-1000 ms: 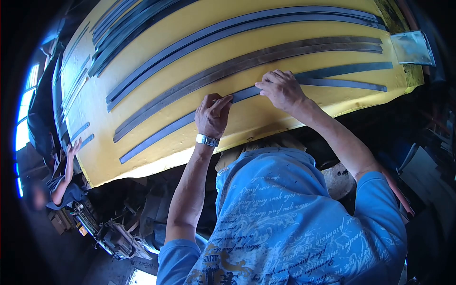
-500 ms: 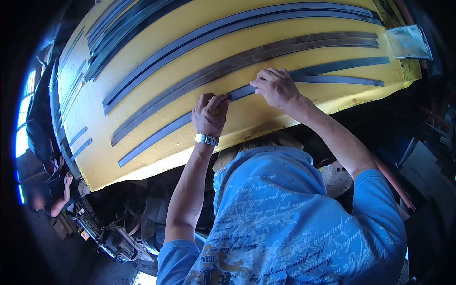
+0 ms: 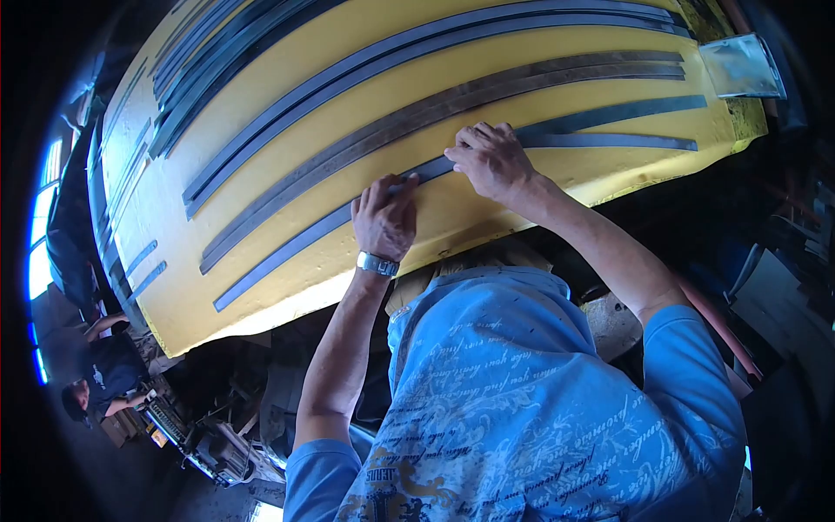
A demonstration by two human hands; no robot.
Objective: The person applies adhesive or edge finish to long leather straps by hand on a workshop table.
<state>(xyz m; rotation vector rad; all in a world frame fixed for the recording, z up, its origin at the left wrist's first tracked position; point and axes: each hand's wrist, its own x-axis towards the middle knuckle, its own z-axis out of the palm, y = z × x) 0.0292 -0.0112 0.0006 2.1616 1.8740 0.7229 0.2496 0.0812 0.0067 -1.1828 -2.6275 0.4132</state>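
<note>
A long, narrow grey strip [image 3: 300, 252] lies near the front edge of the yellow-covered table [image 3: 435, 213]. My left hand [image 3: 384, 217] is closed with its fingertips on this strip. To its right, my right hand [image 3: 494, 163] has bent fingers pinched at the strip line, hiding part of it. Beyond my right hand, two strip ends fan apart: a dark strip [image 3: 626, 111] and a lighter grey strip [image 3: 622, 140]. Just behind runs a pair of brown strips [image 3: 374, 135].
Farther back lie a long blue-grey pair of strips [image 3: 348, 80] and a pile of dark strips [image 3: 213, 83]. A clear plastic-looking packet [image 3: 744, 67] sits at the right end. Another person [image 3: 113, 374] is at a machine [image 3: 174, 422] on the lower left.
My right hand has shifted slightly left, nearer my left hand. The left hand's fingers have flattened a little along the strip. The other person's arm has lowered toward the machine.
</note>
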